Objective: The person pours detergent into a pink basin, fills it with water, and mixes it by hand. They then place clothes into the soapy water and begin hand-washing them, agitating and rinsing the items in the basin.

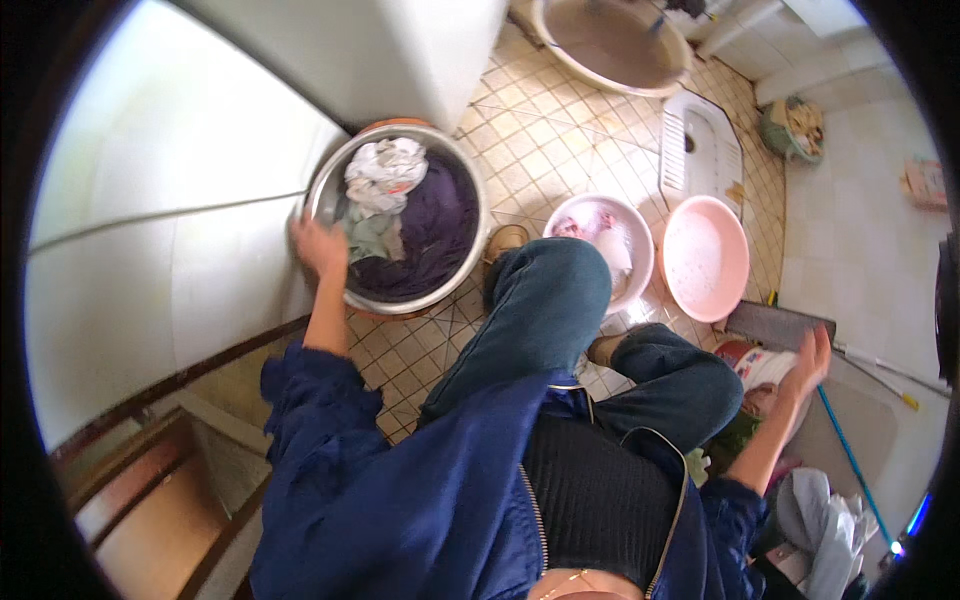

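My left hand point(322, 246) is at the left rim of a large metal basin point(474, 251), its thumb side over the inner edge and its fingers along the outside. The hand is slightly blurred. In the basin lie dark purple cloth point(431, 232), a bunched white cloth point(385, 174) and a pale green cloth point(375, 237). My right hand point(810, 365) is raised at the right with nothing in it, near a grey board-like piece point(772, 326) and above a white bucket point(765, 364) with a red printed label.
A pink basin point(705, 259) with suds stands beside a lighter basin point(641, 255) of wet cloth, partly behind my knee. Beyond are a squat toilet point(701, 146), a large tub of murky water point(607, 45) and a green waste basket point(793, 135). A blue pole point(847, 450) leans at the right.
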Tool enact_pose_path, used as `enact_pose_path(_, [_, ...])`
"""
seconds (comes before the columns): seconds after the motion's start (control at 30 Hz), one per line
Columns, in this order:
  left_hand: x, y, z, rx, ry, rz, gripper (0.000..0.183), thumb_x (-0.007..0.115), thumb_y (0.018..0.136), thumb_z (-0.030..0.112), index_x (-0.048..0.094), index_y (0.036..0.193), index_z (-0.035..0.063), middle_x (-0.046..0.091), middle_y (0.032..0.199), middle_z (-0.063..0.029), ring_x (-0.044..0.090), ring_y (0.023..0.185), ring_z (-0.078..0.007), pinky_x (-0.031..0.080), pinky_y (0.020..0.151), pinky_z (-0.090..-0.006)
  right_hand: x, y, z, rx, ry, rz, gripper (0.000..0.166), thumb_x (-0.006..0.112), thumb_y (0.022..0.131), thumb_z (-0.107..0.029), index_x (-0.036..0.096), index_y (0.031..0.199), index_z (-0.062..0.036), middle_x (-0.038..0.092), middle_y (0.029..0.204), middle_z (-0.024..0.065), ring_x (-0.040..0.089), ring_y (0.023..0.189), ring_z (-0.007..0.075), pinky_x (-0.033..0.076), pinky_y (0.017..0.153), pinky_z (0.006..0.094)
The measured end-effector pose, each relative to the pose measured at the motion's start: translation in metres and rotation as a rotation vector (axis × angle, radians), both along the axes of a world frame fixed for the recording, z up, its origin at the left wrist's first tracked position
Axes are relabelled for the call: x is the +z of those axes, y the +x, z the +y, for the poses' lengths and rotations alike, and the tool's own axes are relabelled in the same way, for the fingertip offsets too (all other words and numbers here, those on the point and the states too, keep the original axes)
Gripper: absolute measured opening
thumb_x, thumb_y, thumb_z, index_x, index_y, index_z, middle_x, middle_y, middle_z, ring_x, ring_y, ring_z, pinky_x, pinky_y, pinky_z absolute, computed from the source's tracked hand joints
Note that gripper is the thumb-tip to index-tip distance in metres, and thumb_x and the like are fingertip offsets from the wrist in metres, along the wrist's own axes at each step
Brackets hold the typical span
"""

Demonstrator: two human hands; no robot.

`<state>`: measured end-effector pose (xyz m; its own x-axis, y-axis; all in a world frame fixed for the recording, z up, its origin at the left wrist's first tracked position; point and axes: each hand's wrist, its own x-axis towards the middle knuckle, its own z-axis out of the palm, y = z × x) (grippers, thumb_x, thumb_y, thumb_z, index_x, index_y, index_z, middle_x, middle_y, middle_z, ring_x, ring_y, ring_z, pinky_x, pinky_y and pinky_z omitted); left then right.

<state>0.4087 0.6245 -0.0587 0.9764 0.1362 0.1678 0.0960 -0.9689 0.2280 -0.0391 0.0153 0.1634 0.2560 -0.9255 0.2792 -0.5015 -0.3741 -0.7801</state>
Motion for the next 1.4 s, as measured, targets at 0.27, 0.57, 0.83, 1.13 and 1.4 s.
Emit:
enact_pose_path(0.27, [-0.019,-0.031,0.041,0.221,-0.070,0.496,0.049,0.059,0.080,0.021,0.036,0.118,-0.0008,0.039,0.121,-0.0251,0.046,0.104,-0.0398,0.040,0.084,-0.0459,-0.165,0.272,0.111,0.828,0.364,0.368,0.031,0.053,0.075,-0.010,0.056,0.104,0.0005,0.061,0.099,0.0142,0.058,0.091,0.0243,0.045,0.079,0.0315])
enact_pose_path(0.57, [-0.012,-0.022,0.034,0.197,-0.038,0.370,0.041,0.063,0.074,0.015,0.040,0.104,-0.0024,0.051,0.104,-0.0232,0.051,0.096,-0.0387,0.042,0.078,-0.0452,-0.239,0.425,0.272,1.078,0.422,0.540,0.024,0.055,0.073,-0.017,0.057,0.086,0.0025,0.059,0.086,0.0221,0.058,0.082,0.0350,0.046,0.073,0.0420])
enact_pose_path(0.83, [-0.023,-0.015,0.049,0.208,-0.334,0.368,0.033,0.066,0.073,0.014,0.047,0.095,-0.0026,0.055,0.090,-0.0167,0.054,0.079,-0.0268,0.042,0.074,-0.0372,-0.248,0.439,0.286,0.942,0.563,0.581,0.029,0.061,0.068,-0.018,0.048,0.088,-0.0002,0.058,0.083,0.0229,0.057,0.080,0.0385,0.046,0.069,0.0455])
enact_pose_path(1.13, [0.051,-0.027,0.019,0.352,-0.684,0.158,0.019,0.063,0.077,0.010,0.047,0.076,0.0000,0.050,0.073,-0.0049,0.045,0.064,-0.0132,0.039,0.057,-0.0261,-0.215,0.413,0.277,0.940,0.699,0.269,0.027,0.058,0.063,-0.009,0.055,0.089,-0.0013,0.060,0.082,0.0211,0.058,0.081,0.0359,0.045,0.072,0.0406])
enact_pose_path(1.4, [0.095,-0.050,-0.002,0.227,-0.897,0.174,0.015,0.062,0.078,0.008,0.048,0.077,0.0019,0.053,0.073,-0.0035,0.048,0.063,-0.0102,0.041,0.058,-0.0252,-0.160,0.376,0.231,0.872,0.767,0.107,0.020,0.057,0.062,-0.006,0.053,0.079,0.0038,0.056,0.072,0.0206,0.057,0.072,0.0277,0.043,0.068,0.0347])
